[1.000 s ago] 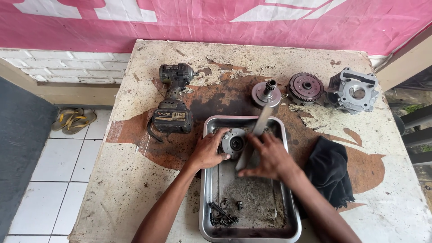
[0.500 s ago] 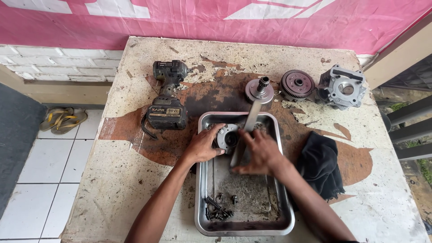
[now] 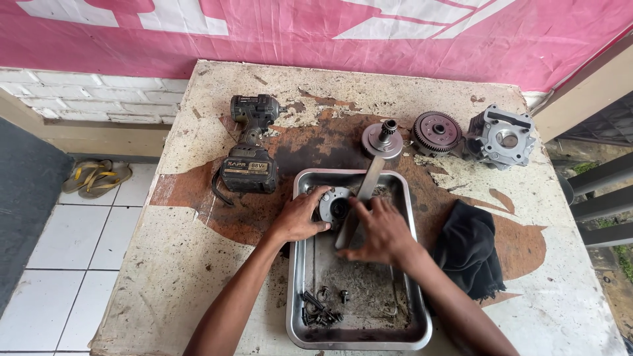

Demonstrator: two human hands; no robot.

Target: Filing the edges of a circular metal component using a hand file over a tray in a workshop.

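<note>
Round metal part [image 3: 337,206] sits in steel tray [image 3: 409,323]; left hand [image 3: 300,217] fingers grip it; right hand [image 3: 381,232] holds flat bar [image 3: 361,198].

- a worn, stained tabletop [image 3: 198,277] carries everything, with a rectangular steel tray [image 3: 359,336] at its near middle.
- in the tray's far end lies a round metal engine part [image 3: 337,206], the left hand [image 3: 300,216] on its left side, the right hand [image 3: 381,232] just right of it.
- a long flat metal bar [image 3: 366,188] runs from the right hand over the tray's far rim.
- a heap of small dark bolts [image 3: 320,308] lies in the tray's near left corner.
- a cordless impact driver with battery pack [image 3: 249,148] lies left of and behind the tray.
- behind the tray, left to right: a round disc with upright shaft [image 3: 382,138], a toothed gear wheel [image 3: 436,130], a cast metal cylinder block [image 3: 501,137].
- a crumpled dark cloth [image 3: 469,249] lies right of the tray.
- a pair of sandals [image 3: 95,177] lies on the floor, well left of the table.
</note>
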